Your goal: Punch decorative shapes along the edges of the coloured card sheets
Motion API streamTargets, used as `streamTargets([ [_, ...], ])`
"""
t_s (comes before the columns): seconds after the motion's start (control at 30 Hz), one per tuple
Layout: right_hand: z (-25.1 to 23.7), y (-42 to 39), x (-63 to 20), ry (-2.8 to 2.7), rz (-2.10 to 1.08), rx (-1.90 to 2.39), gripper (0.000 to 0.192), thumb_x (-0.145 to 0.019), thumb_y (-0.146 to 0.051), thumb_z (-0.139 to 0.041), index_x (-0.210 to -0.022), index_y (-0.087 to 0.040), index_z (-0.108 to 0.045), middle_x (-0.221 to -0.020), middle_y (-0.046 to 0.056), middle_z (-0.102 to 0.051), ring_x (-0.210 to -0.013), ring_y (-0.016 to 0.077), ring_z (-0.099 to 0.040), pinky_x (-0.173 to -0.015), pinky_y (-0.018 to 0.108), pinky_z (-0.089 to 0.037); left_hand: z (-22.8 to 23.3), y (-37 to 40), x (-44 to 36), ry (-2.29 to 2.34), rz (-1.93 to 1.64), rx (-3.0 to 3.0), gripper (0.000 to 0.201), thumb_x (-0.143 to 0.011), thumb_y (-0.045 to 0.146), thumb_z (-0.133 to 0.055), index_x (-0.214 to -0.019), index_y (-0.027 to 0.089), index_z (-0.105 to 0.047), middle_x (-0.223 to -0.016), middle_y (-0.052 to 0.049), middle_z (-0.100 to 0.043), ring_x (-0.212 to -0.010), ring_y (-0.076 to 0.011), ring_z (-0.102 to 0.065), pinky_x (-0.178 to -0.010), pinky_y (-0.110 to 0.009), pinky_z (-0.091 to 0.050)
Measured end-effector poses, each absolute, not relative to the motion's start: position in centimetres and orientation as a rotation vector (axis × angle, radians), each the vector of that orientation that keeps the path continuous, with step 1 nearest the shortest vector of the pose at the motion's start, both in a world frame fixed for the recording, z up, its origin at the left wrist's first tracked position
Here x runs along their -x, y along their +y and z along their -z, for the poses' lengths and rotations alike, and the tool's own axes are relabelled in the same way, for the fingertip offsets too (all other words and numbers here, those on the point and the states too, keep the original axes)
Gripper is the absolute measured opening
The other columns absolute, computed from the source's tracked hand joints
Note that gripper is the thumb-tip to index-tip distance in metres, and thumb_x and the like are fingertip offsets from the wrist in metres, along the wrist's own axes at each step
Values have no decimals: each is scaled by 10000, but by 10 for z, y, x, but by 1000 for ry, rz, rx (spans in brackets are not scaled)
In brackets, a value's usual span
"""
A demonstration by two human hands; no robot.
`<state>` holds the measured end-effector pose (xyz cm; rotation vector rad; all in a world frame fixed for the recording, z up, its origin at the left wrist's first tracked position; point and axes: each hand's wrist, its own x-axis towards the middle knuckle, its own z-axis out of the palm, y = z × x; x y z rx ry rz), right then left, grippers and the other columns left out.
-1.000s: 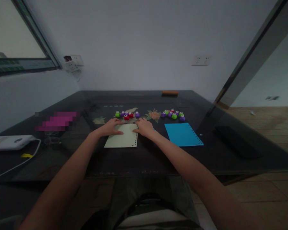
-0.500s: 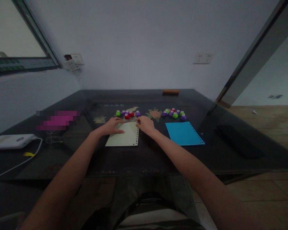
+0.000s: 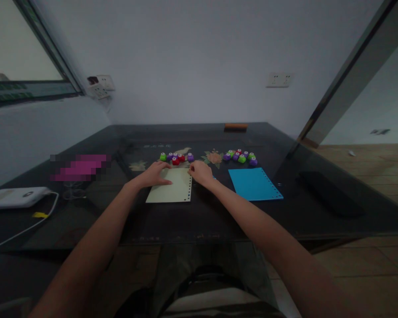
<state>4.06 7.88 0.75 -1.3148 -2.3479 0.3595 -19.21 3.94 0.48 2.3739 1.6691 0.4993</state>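
Dark glass table (image 3: pixel 219 216), frame centre: cream sheet (image 3: pixel 170 192) lying flat, long axis running away from viewer. Left hand (image 3: pixel 154 174) spread on far-left corner; right hand (image 3: pixel 201 173) curled at punched far-right edge, grip unclear.

Dark glass table (image 3: pixel 192 221) fills mid-frame. Blue sheet (image 3: pixel 254 184) with holes along its right edge lies flat right of centre. Second cluster of small punches (image 3: pixel 240 156), green, purple and red, just beyond it. Orange-brown block (image 3: pixel 235 126) at the far table edge. White device (image 3: pixel 15 197) with cable (image 3: pixel 29 225) at left. Dark flat object (image 3: pixel 328 194) at right. Wall sockets (image 3: pixel 279 80) upper right, more sockets (image 3: pixel 99 86) upper left.
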Motion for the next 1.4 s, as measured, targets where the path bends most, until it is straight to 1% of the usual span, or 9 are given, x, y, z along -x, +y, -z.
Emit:
streamTargets([
  [0.13, -6, 81, -41, -2293, -453, 1276, 134, -786, -214, -574, -769, -159, -695, -891, 120, -689, -854, 238, -620, -712, 319, -442, -9, 38, 190, 1655, -646, -2291, 572, -559, 496, -754, -1008, 173, -610, -1093, -109, -593, -1077, -310, -514, -954, -424, -385],
  [0.33, -6, 89, -43, -2155, -709, 1111, 109, -775, -209, -596, -716, -136, -651, -751, 55, -665, -730, 161, -584, -675, 270, -425, -24, 35, 188, 1655, -998, -2031, 370, -685, 469, -654, -887, 163, -601, -948, -77, -635, -911, -245, -594, -840, -383, -454],
  [0.4, -6, 91, -43, -2086, -803, 1049, 112, -784, -210, -585, -712, -134, -628, -725, 37, -650, -696, 140, -574, -649, 252, -427, -28, 33, 189, 1654, -1128, -1921, 376, -702, 462, -644, -925, 163, -596, -967, -74, -641, -914, -234, -602, -826, -367, -464],
  [0.53, -11, 94, -45, -1935, -976, 951, 116, -804, -211, -558, -707, -148, -568, -656, 0, -606, -580, 105, -539, -560, 222, -421, -29, 31, 188, 1626, -1293, -1719, 472, -711, 461, -651, -1070, 167, -563, -996, -76, -644, -892, -235, -620, -765, -364, -497],
  [0.7, -19, 103, -54, -1742, -1070, 884, 123, -802, -222, -567, -698, -173, -522, -577, -42, -531, -474, 74, -458, -484, 201, -372, -21, 31, 179, 1506, -1271, -1559, 555, -747, 537, -596, -1139, 148, -539, -1051, -121, -667, -846, -247, -658, -694, -359, -539],
  [0.87, -25, 112, -68, -1594, -1082, 849, 142, -786, -277, -595, -707, -183, -524, -544, -57, -496, -467, 77, -440, -473, 203, -351, -15, 27, 168, 1439, -1111, -1494, 538, -718, 547, -646, -1030, 109, -626, -969, -168, -706, -786, -280, -677, -666, -396, -558],
  [1.03, -28, 117, -77, -1512, -1088, 821, 146, -763, -303, -620, -729, -187, -537, -554, -53, -499, -479, 80, -444, -467, 202, -352, -10, 24, 161, 1382, -995, -1531, 536, -681, 512, -705, -1055, 131, -654, -1032, -147, -704, -875, -288, -667, -751, -413, -555],
  [1.3, -34, 114, -78, -1489, -1112, 770, 192, -757, -369, -629, -766, -190, -560, -577, -47, -506, -486, 81, -433, -457, 203, -342, -10, 21, 157, 1381, -928, -1578, 534, -716, 516, -675, -1082, 128, -644, -1026, -155, -698, -824, -280, -667, -668, -407, -571],
  [1.4, -36, 112, -79, -1486, -1110, 749, 202, -752, -379, -637, -751, -194, -556, -567, -53, -482, -482, 80, -424, -460, 208, -340, -11, 20, 156, 1372, -931, -1596, 538, -712, 490, -687, -1104, 127, -630, -1059, -160, -688, -870, -293, -665, -701, -417, -570],
])
